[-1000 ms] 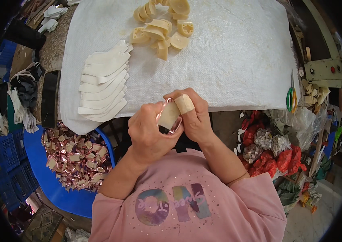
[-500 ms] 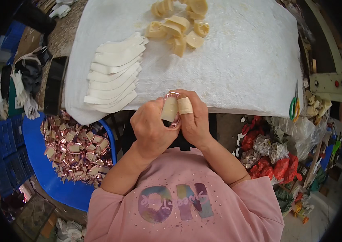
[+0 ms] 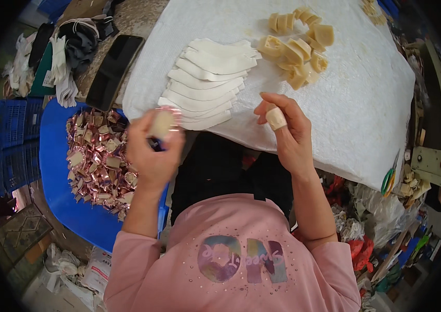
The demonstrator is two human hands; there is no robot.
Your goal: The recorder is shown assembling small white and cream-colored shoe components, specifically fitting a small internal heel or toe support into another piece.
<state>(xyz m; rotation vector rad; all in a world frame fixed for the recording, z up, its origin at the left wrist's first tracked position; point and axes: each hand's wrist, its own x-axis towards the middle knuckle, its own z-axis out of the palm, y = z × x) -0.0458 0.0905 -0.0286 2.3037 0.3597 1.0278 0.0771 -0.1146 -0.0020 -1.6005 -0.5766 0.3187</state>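
Note:
My left hand (image 3: 150,161), blurred by motion, is closed round a small shiny pink piece with a cream face (image 3: 163,124). It is beside the table's near edge, between the blue tub and the white sheets. My right hand (image 3: 292,138) hangs over the table edge with its fingers curled but apart, nothing visible in them; tan tape wraps its thumb. Overlapping white cut sheets (image 3: 207,86) fan out on the white-covered table (image 3: 355,114). Beyond them sits a cluster of cream moulded pieces (image 3: 296,49). Many shiny pink pieces (image 3: 98,166) are heaped in the blue tub (image 3: 54,171).
A black phone-like slab (image 3: 114,73) lies left of the white cover, near some white gloves (image 3: 59,67). Scissors with green and orange handles (image 3: 388,181) hang at the table's right edge. Blue crates (image 3: 15,125) stand far left; red bags (image 3: 361,252) lie lower right.
My hands have separated. The left one carried the pink piece leftward toward the tub; the right one let go of it and moved right. The whole view has shifted and turned.

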